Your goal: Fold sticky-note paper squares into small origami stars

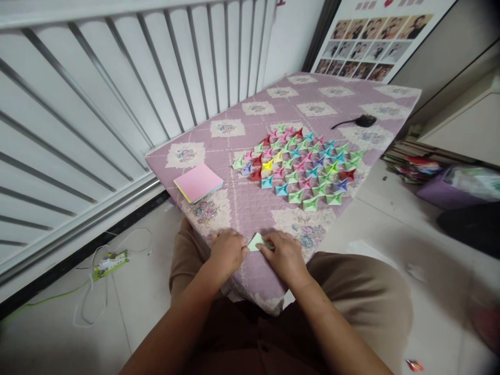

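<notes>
A small folded piece of pale green paper (255, 241) lies near the front edge of the table, between my hands. My right hand (284, 255) has its thumb and fingers closed on the paper's right side. At the paper's left corner, my left hand (228, 252) is curled with its thumb and index finger together; whether it pinches the corner is hard to see. Beyond my hands, several folded paper pieces (291, 177) in green, pink, blue, red and yellow stand in rows. A stack of square coloured paper (198, 184), pink on top, lies to the left.
A patterned purple cloth (250, 208) covers the table. Toward the far right lies a black object with a cord (365, 121). A white slatted panel (156, 67) borders the left side. On the floor are a power strip (111, 264) and a purple bin (449, 190).
</notes>
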Demonstrator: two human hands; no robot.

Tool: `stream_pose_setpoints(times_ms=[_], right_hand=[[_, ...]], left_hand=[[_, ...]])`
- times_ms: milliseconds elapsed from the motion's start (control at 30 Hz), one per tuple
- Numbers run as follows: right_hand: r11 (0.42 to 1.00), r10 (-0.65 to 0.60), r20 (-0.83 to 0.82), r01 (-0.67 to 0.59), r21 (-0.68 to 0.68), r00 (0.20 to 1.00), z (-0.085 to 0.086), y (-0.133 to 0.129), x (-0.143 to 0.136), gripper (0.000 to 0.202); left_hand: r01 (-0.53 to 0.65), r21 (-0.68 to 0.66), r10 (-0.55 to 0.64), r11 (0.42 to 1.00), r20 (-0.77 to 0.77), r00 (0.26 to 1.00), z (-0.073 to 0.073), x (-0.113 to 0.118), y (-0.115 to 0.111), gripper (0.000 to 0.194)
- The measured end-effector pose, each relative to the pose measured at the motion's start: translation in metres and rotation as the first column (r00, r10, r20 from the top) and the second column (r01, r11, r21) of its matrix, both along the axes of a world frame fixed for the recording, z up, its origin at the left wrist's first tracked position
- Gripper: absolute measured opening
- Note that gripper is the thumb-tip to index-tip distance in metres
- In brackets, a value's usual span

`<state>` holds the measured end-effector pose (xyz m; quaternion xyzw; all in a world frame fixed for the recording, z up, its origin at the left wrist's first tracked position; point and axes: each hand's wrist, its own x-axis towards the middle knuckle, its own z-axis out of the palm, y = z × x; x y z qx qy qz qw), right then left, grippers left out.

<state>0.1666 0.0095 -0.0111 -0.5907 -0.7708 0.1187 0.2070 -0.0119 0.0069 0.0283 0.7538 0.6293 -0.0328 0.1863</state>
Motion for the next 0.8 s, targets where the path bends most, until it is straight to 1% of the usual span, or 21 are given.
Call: stream_pose_setpoints(times_ms=[167,233,300,400,500,633,800], right_hand=[[1.000,-0.009,-0.002,0.009,-0.022,1.000,0.001,0.001,-0.001,0.014],[1.000,-0.011,-0.006,0.011,-0.019,1.000,0.001,0.001,-0.001,0.013],[1.000,-0.005,-0.010,0.005,-0.011,1.000,0.002,0.001,-0.001,0.013],[1.000,0.001,-0.007,-0.001,-0.003,1.000,0.003,0.001,0.000,0.012],[1.000,-0.001,-0.003,0.001,-0.013,1.000,0.005,0.000,-0.001,0.012],[1.000,-0.012,0.000,0.012,-0.022,1.000,0.006,0.001,-0.001,0.011],[0.999,-0.022,0.007,0.022,-0.029,1.000,0.005,0.003,-0.003,0.011]], left_hand=[[-0.003,-0.011,0.003,1.000,0.017,1.000,-0.002,-0.003,0.000,0.014],[0.017,0.008,-0.018,1.000,0.037,0.999,-0.003,-0.003,0.000,0.013],[0.103,0.053,-0.106,0.993,0.054,0.993,-0.004,-0.003,-0.002,0.014],[0.268,0.128,-0.277,0.955,0.059,0.959,-0.009,-0.002,-0.007,0.020],[0.354,0.147,-0.363,0.924,0.035,0.931,-0.013,-0.001,-0.011,0.024],[0.387,0.135,-0.386,0.912,-0.032,0.922,-0.015,0.000,-0.016,0.025],[0.411,0.155,-0.406,0.898,-0.066,0.912,-0.016,-0.001,-0.019,0.028]])
